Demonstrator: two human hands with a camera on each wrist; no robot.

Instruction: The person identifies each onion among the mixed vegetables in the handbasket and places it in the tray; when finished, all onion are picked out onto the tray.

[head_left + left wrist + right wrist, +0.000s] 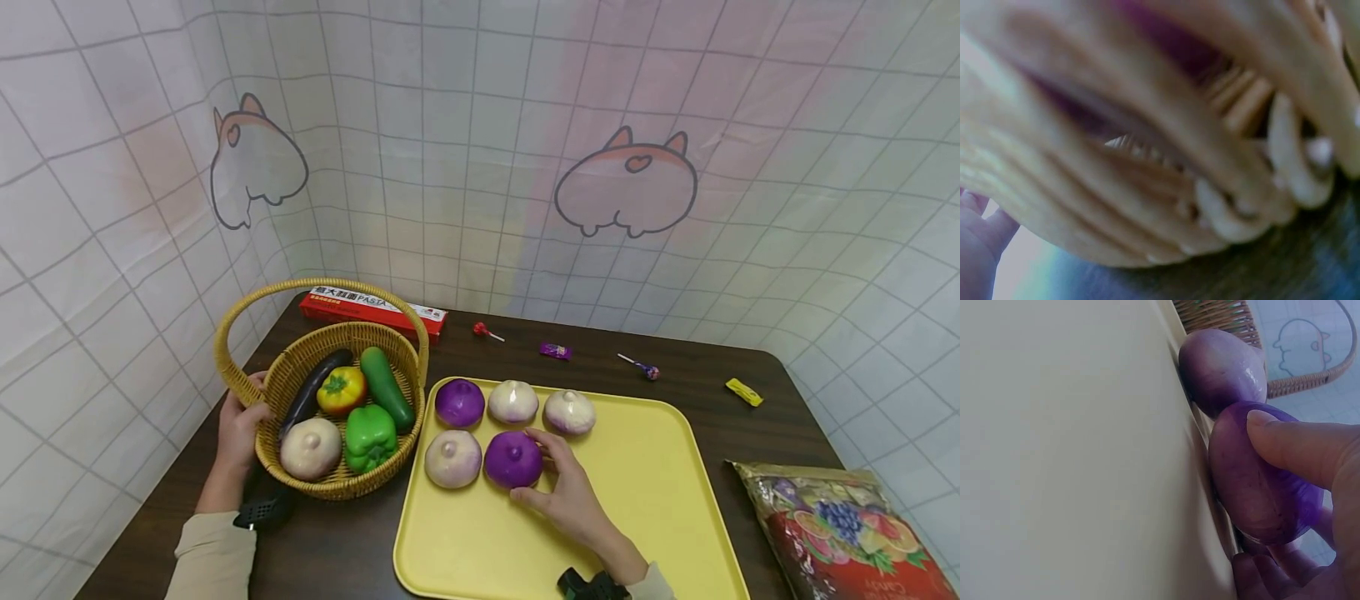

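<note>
At the left, my left hand (238,423) grips the side of a wicker basket (341,490), thumb at the rim near the handle's foot. The basket contains an eggplant (306,398), a cucumber (386,388), a green bell pepper (371,437), a red-yellow pepper (342,390) and a whitish bulb (311,448). My right hand (564,492) holds a purple onion (513,459) between thumb and fingers, low over the yellow tray (637,517). Beside it sit a pale purple-tinged bulb (1222,372), another purple onion (460,402) and two whitish bulbs (513,402). The left wrist view is filled by blurred wicker (1147,125).
Behind the basket lies a red pasta box (371,314). Along the table's back are a red lollipop (482,330), a purple candy (556,351), another lollipop (649,372) and a yellow candy (744,392). A candy bag (847,533) lies at the right.
</note>
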